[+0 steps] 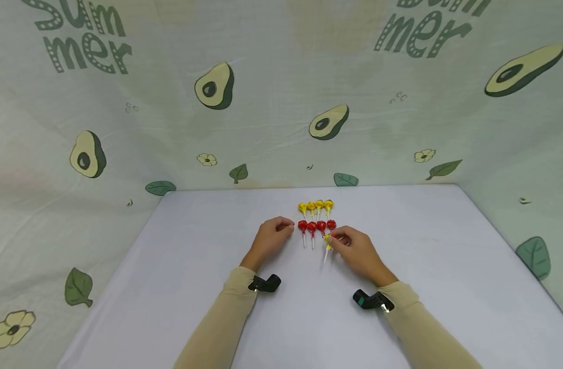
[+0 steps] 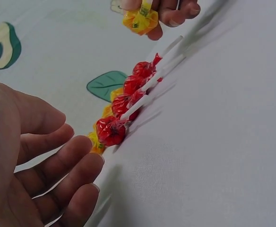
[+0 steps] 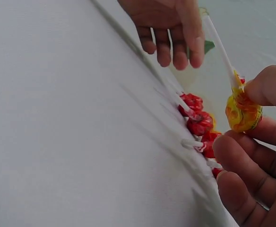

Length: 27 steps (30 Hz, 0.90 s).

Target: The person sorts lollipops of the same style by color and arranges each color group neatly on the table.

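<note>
Between thumb and fingers my right hand [image 1: 356, 252] pinches a yellow-wrapped lollipop [image 3: 243, 111], its white stick angled away from the palm. It is held just above the table, near the right end of a row of red lollipops [image 1: 312, 226]. Behind that row lies another of yellow lollipops [image 1: 311, 206], their sticks pointing toward me. To the left of both rows, my left hand [image 1: 272, 237] holds nothing, its fingers loosely bent and apart from the candies. In the left wrist view, the red lollipops [image 2: 111, 131] partly hide the yellow ones.
A white-covered table [image 1: 180, 287] lies under everything. Behind it hangs a pale cloth [image 1: 272, 92] printed with avocados, leaves and flowers. Each wrist wears a black strapped device, one on the left [image 1: 265, 283] and one on the right [image 1: 372, 300].
</note>
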Available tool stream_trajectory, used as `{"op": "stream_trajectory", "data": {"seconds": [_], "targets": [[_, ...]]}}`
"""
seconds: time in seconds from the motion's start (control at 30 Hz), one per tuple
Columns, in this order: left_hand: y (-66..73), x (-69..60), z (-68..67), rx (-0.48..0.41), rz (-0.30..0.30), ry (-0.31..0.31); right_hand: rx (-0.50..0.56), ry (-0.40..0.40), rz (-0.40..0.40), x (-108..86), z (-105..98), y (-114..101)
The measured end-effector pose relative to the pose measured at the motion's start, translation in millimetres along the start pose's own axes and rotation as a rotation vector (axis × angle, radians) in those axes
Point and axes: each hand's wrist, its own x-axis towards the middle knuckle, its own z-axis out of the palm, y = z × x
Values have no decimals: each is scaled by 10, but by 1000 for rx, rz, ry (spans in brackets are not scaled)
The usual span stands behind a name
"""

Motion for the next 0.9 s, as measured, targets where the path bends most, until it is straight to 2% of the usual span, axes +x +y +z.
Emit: {"op": "stream_trajectory", "data": {"seconds": [0.33, 0.6, 0.73, 0.9], "targets": [[11, -137, -36, 20, -18, 31, -37, 24, 45, 181, -172, 111], [1, -238, -65, 12, 12, 35, -60, 47, 87, 346, -288, 181], [12, -269, -68, 6, 41, 46, -20, 54, 109, 454, -345, 215], [9, -288, -73, 14, 39, 46, 22, 44, 156, 564, -385, 241]]}}
